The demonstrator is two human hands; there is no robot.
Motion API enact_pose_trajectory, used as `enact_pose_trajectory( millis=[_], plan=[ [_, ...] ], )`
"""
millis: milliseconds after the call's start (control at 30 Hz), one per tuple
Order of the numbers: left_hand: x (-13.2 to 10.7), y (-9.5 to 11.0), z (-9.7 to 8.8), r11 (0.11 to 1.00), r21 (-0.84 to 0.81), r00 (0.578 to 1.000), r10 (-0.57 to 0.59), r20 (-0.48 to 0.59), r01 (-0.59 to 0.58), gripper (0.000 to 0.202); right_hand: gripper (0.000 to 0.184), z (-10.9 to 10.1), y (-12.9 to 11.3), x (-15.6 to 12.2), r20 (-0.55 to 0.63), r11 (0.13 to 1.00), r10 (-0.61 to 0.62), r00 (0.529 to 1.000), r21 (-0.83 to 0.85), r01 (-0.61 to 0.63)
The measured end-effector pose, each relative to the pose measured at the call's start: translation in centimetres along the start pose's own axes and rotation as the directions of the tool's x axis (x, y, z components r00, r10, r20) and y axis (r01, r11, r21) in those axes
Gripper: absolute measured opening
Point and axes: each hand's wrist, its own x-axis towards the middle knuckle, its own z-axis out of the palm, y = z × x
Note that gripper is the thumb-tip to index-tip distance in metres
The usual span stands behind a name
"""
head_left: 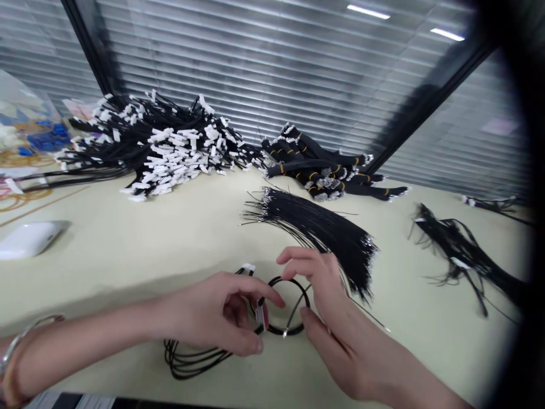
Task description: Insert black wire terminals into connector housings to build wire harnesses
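My left hand (232,312) curls around a white connector (260,316), its index finger stretched over the connector and its thumb below. Black wires join the connector; a bundle of wire loops (183,366) lies under and left of that hand. Right of the connector, black wire bends into a ring (277,331) with a small shiny metal end at its bottom. My right hand (326,301) arches at the ring's right side, fingers apart from the thumb. Its fingertips are near the ring's top and the thumb tip near its right edge; whether they touch cannot be made out.
Behind my hands lies a fan of black wires (323,218). Further back are a heap of white-ended cables (179,153) and banded black bundles (336,170). More cables (460,250) lie right, a white case (29,238) left. Window blinds (255,62) stand behind.
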Motion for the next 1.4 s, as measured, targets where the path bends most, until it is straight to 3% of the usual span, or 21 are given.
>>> enact_pose_trajectory(
  millis=[167,300,400,633,767,1067,1400],
  plan=[
    [0.2,-0.1,0.0,0.999,-0.031,1.0,0.013,-0.001,-0.013,0.037,0.005,0.3,-0.1,0.5,0.149,0.999,0.029,0.988,-0.041,-0.023],
    [0.2,-0.1,0.0,0.999,-0.046,1.0,-0.02,0.023,0.021,0.038,0.021,1.0,0.8,0.6,0.087,0.978,-0.071,0.994,-0.188,0.087],
    [0.1,-0.2,-0.1,0.998,-0.061,0.999,-0.023,0.022,0.025,0.044,0.017,1.2,1.0,0.6,-0.025,0.967,-0.179,0.984,-0.19,0.171],
    [0.1,0.2,-0.1,0.999,-0.035,1.0,-0.023,0.019,0.023,0.047,0.012,1.4,0.9,0.7,-0.134,0.971,-0.178,0.975,-0.186,0.152],
    [0.3,0.2,-0.2,0.999,-0.045,0.999,-0.029,0.024,0.03,0.05,0.012,1.6,1.1,0.5,-0.128,0.939,-0.25,0.96,-0.273,0.208],
    [0.0,0.0,-0.2,0.999,-0.041,0.999,-0.026,0.021,0.027,0.048,0.008,1.7,1.3,0.0,-0.103,0.911,-0.271,0.957,-0.348,0.22],
    [0.1,0.1,-0.1,0.999,-0.026,1.0,-0.026,0.012,0.026,0.051,0.009,1.9,1.5,0.0,-0.09,0.924,-0.256,0.962,-0.314,0.217]
  ],
)
